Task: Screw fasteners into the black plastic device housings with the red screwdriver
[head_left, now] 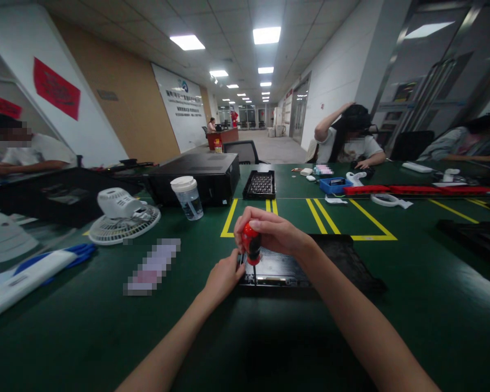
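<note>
My right hand [271,231] is closed round the red and black handle of a screwdriver [251,245]. Its thin shaft points straight down, with the tip near the front left edge of a flat black panel [343,261]. A shiny metallic plate or screen [281,267] lies within that panel, with a narrow strip along its near side. At the panel's left edge, my left hand [225,276] grips with thumb and fingers, just left of the screwdriver; part of its fingertips is hidden.
Behind the work stand a lidded plastic cup [188,198], a large black case [196,171] and a black tray of small parts [259,185]. A white fan [124,218] and white power strip [28,280] lie left. Several people sit around the green table [155,337].
</note>
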